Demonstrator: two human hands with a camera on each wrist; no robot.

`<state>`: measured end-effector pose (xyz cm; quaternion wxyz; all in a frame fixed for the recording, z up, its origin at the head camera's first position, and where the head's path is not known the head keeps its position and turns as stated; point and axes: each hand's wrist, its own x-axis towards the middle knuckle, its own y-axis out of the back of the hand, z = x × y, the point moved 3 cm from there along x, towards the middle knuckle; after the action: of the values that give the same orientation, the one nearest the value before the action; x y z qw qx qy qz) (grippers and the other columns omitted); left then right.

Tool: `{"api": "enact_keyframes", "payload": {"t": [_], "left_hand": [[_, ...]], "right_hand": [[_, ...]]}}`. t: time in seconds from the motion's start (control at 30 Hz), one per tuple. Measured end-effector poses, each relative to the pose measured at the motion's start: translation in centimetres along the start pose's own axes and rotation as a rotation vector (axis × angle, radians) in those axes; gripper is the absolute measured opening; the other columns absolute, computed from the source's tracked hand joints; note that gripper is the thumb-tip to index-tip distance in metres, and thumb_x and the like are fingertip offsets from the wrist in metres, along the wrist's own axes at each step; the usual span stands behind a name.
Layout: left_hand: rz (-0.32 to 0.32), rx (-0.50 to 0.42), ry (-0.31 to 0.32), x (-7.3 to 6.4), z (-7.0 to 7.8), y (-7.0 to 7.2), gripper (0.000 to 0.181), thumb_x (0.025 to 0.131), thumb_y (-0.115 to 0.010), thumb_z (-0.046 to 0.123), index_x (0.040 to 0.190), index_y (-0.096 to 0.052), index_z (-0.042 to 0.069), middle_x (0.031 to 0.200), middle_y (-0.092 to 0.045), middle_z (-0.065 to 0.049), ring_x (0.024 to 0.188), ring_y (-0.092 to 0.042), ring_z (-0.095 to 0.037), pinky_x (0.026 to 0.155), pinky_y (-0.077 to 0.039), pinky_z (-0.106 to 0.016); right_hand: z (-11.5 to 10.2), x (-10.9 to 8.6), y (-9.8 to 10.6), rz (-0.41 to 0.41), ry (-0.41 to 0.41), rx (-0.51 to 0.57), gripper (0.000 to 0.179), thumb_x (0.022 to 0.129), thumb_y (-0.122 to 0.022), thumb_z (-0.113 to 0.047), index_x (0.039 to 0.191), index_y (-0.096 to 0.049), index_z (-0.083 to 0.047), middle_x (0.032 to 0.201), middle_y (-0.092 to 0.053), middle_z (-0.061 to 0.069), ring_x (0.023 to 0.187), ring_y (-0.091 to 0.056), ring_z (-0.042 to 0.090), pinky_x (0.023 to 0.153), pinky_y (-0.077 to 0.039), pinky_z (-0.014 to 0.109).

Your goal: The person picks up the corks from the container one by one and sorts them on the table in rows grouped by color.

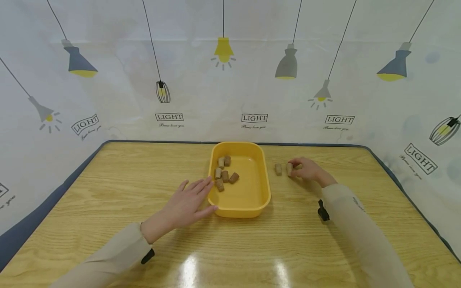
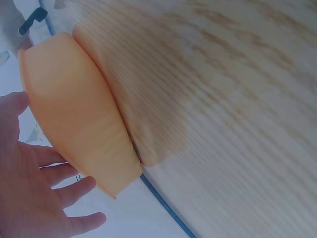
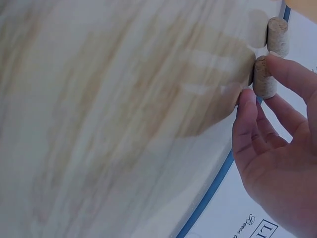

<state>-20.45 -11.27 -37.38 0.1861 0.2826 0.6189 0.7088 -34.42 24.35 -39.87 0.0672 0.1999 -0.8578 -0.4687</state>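
One yellow tray (image 1: 239, 203) sits at the middle of the head view on a wooden table (image 1: 144, 172), with six corks (image 1: 225, 176) inside it, all gathered toward its left side. Two more corks show clearly outside, just right of the tray: one free cork (image 1: 278, 169) standing alone, and one pinched cork (image 1: 289, 170) between the thumb and fingertips of the right hand (image 1: 307, 169), right of centre; whether a third lies behind those fingers I cannot tell. The left hand (image 1: 184, 205), left of centre, has its fingers spread wide, touching the tray's left rim. Two pale sleeves (image 1: 111, 250) enter from the lower corners, and eight printed lamps (image 1: 223, 48) hang across the wall covering (image 1: 194, 80) in the upper frame
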Motion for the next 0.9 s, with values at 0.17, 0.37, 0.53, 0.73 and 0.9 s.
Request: {"api": "enact_keyframes", "payload": {"t": [0.17,0.37,0.53,0.73,0.9], "left_hand": [[0.007,0.006,-0.005,0.0,0.1,0.1,0.069,0.089,-0.037,0.053,0.135,-0.035,0.002,0.140,-0.029,-0.011,0.124,-0.030,-0.027,0.096,-0.018,-0.054],[0.005,0.010,-0.006,0.0,0.1,0.1,0.069,0.089,-0.037,0.053,0.135,-0.035,0.002,0.140,-0.029,-0.011,0.124,-0.030,-0.028,0.096,-0.019,-0.054],[0.006,0.010,-0.006,0.1,0.1,0.1,0.069,0.089,-0.038,0.053,0.135,-0.035,0.002,0.140,-0.029,-0.010,0.124,-0.030,-0.027,0.096,-0.019,-0.054],[0.006,0.006,-0.004,0.0,0.1,0.1,0.068,0.089,-0.038,0.053,0.135,-0.035,0.002,0.139,-0.029,-0.011,0.124,-0.030,-0.027,0.095,-0.019,-0.054],[0.005,0.006,-0.001,0.0,0.1,0.1,0.069,0.089,-0.037,0.053,0.135,-0.035,0.002,0.139,-0.029,-0.011,0.124,-0.030,-0.028,0.096,-0.019,-0.054]], "right_hand": [[-0.1,-0.1,0.1,-0.015,-0.002,0.005,0.047,0.081,-0.060,-0.010,0.120,-0.044,0.013,0.108,-0.050,0.027,0.103,-0.044,0.039,0.086,-0.034,0.049],[-0.3,-0.4,0.3,-0.048,-0.026,0.014,0.051,0.083,-0.058,-0.013,0.124,-0.040,0.011,0.114,-0.046,0.030,0.105,-0.043,0.040,0.084,-0.036,0.049],[-0.6,-0.4,0.9,-0.046,-0.068,0.027,0.051,0.086,-0.055,-0.019,0.127,-0.040,0.006,0.119,-0.044,0.029,0.104,-0.043,0.040,0.083,-0.038,0.048],[-1.5,-0.1,2.3,-0.007,-0.050,-0.015,0.049,0.088,-0.052,-0.022,0.126,-0.041,0.006,0.119,-0.045,0.028,0.105,-0.043,0.041,0.082,-0.037,0.050],[-2.9,0.6,3.4,-0.011,-0.039,0.029,0.048,0.089,-0.052,-0.021,0.127,-0.039,0.006,0.122,-0.041,0.029,0.096,-0.051,0.038,0.073,-0.045,0.043]]}}
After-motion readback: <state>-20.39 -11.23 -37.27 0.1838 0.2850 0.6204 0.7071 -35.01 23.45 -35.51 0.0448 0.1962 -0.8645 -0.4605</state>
